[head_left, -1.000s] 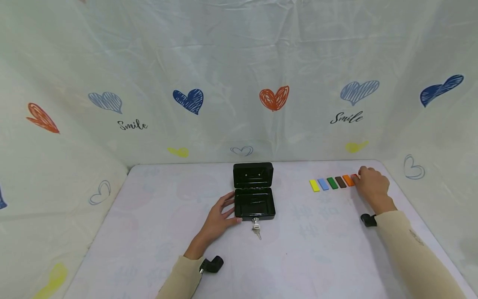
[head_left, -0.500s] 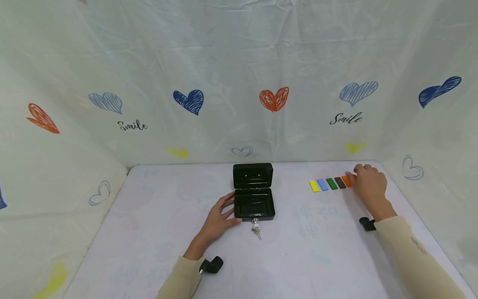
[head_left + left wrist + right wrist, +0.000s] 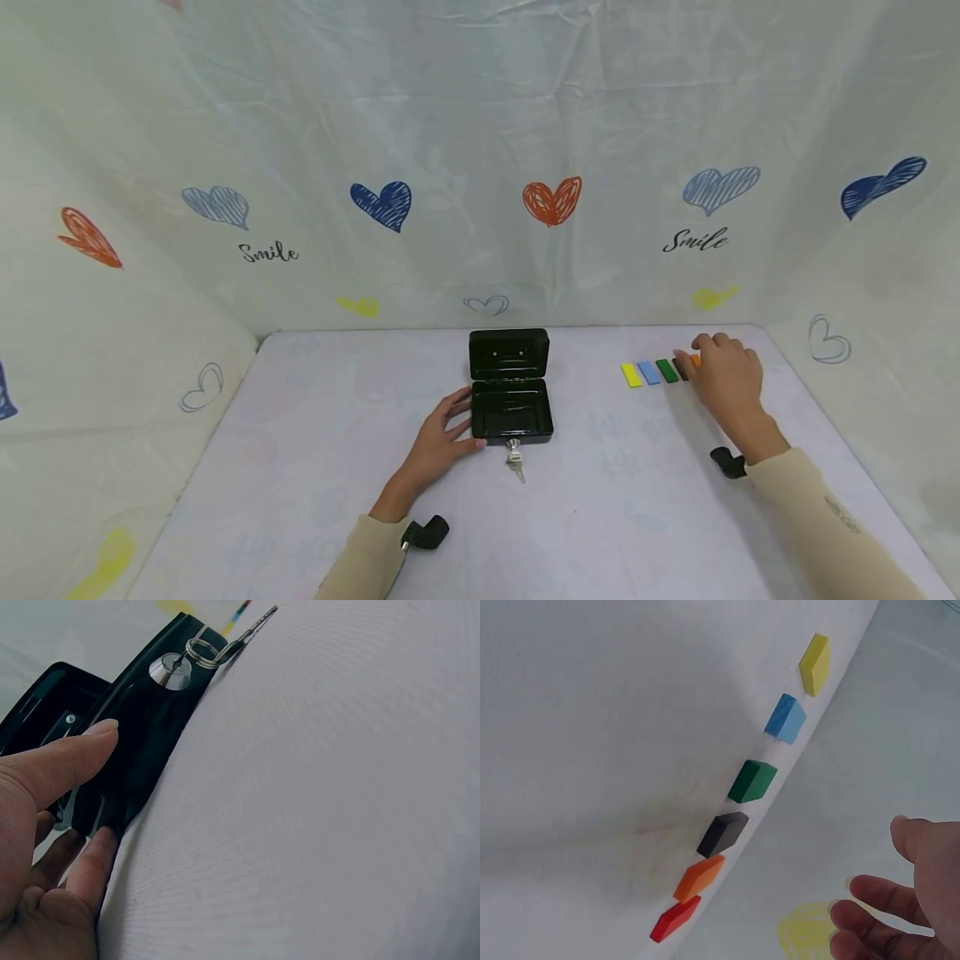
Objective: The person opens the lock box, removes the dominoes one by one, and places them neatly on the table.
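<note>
A small black cash box (image 3: 512, 410) stands with its lid raised, a key (image 3: 517, 469) hanging from its front lock (image 3: 171, 672). My left hand (image 3: 435, 450) rests against the box's left front corner, thumb on the front face and spread fingers along the side. Over the right end of a row of coloured blocks hovers my right hand (image 3: 726, 379), fingers loosely bent and holding nothing. In the right wrist view the row runs yellow (image 3: 814, 666), light blue (image 3: 785, 720), green (image 3: 752, 781), dark (image 3: 722, 834), orange (image 3: 699, 877) and red (image 3: 675, 919). The hand hides the red block in the head view.
A pale cloth covers the table (image 3: 300, 467). Behind it hangs a whitish sheet (image 3: 450, 108) printed with hearts and lettering, which also closes off both sides. A black camera mount sits on each wrist.
My right hand has moved leftwards along the row, from the red block to above the orange and dark ones. The left hand and the box have stayed put.
</note>
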The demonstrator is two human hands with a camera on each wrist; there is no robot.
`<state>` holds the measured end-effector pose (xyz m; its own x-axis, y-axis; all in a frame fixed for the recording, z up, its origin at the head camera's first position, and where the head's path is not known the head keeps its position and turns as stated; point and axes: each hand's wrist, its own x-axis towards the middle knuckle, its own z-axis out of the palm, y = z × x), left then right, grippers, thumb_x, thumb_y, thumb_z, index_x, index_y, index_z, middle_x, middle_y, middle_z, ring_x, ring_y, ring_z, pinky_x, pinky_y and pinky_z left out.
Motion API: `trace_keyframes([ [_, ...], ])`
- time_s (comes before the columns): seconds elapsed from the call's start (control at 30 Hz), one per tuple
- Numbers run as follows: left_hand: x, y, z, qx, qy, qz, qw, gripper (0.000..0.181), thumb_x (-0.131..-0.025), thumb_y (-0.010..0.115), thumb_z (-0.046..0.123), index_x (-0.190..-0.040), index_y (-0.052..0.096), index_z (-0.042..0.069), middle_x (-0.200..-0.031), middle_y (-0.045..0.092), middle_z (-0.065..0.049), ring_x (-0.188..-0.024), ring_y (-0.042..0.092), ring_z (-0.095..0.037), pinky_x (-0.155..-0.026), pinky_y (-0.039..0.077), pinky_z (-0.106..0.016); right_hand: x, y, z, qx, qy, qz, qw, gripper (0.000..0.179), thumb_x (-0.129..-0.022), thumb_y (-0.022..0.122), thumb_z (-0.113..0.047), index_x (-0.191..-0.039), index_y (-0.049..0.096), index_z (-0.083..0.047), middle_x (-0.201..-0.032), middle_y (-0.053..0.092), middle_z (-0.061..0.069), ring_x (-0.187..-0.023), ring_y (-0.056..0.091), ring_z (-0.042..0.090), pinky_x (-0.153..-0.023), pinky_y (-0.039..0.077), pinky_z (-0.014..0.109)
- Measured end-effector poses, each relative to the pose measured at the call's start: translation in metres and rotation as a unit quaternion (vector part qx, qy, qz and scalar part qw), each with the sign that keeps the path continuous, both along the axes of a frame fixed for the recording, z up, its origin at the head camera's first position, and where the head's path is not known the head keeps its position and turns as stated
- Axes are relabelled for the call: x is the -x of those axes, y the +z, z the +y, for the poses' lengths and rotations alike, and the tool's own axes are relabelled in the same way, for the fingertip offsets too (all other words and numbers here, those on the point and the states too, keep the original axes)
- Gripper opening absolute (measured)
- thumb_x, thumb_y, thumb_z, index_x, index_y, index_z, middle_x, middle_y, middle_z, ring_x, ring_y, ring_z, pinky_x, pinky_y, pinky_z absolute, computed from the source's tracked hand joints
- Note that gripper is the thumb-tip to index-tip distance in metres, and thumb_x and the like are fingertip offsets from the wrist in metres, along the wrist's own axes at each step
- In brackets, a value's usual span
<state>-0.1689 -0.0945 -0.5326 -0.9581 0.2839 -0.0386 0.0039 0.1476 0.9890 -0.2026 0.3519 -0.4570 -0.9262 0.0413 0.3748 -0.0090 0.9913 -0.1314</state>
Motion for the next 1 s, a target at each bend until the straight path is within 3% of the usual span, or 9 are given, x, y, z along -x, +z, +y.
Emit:
trace_keyframes([
  [0.53, 0.001, 0.001, 0.002, -0.002, 0.0, 0.0, 1.0, 0.091, -0.086, 0.083, -0.005, -0.163, 0.037, 0.009, -0.162, 0.042, -0.023, -0.147, 0.046, -0.044, -0.112, 0.052, -0.037, -0.026, -0.004, -0.017, 0.003, 0.036, 0.053, 0.9979, 0.031, -0.089, 0.083, -0.017, -0.098, 0.069, 0.009, -0.086, 0.065, 0.026, -0.073, 0.061, 0.043, -0.057, 0.048, 0.051],
  [0.77, 0.0, 0.002, 0.002, -0.002, -0.004, 0.003, 1.0, 0.09, -0.086, 0.083, -0.006, -0.163, 0.036, 0.008, -0.162, 0.041, -0.023, -0.148, 0.045, -0.045, -0.112, 0.052, -0.037, -0.037, -0.007, -0.021, 0.02, 0.041, 0.043, 0.998, 0.034, -0.088, 0.085, -0.02, -0.101, 0.07, 0.007, -0.09, 0.065, 0.026, -0.077, 0.061, 0.044, -0.057, 0.046, 0.049],
  [1.0, -0.001, 0.001, 0.0, 0.0, 0.001, 0.002, 1.0, 0.09, -0.086, 0.083, -0.005, -0.162, 0.038, 0.008, -0.161, 0.042, -0.023, -0.148, 0.045, -0.045, -0.112, 0.052, -0.038, -0.045, -0.011, -0.023, 0.031, 0.023, 0.007, 0.9992, 0.038, -0.089, 0.084, -0.02, -0.11, 0.071, 0.009, -0.101, 0.067, 0.03, -0.09, 0.064, 0.049, -0.068, 0.051, 0.057],
])
